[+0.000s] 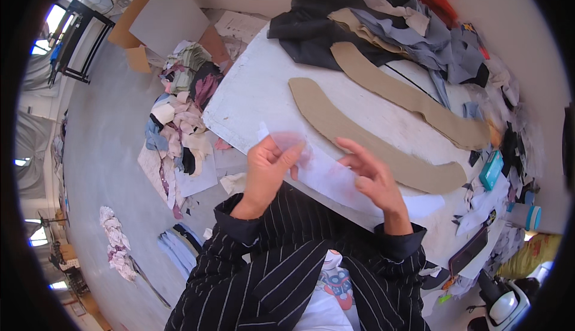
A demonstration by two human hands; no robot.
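Fabric scraps (179, 115) lie heaped on the floor (108, 169) near a cardboard box (165, 26), while a teal box (491, 170) and dark phone (469, 251) line the desk's (242, 100) right side.

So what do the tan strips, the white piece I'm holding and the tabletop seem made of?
Tan strips: probably thick fabric; matte, with soft-looking edges. White piece: thin, matte, perhaps nonwoven fabric or paper; the left fingers show pinkish through it. Tabletop: possibly painted board; dull white with scuffs.

White table (245, 97): two curved tan strips (365, 142) lying flat, fabric heap (413, 41) at far side — black, grey-blue, some red. Right side — teal box (491, 170) among scraps (477, 211), dark phone-like slab (469, 251) near the edge.
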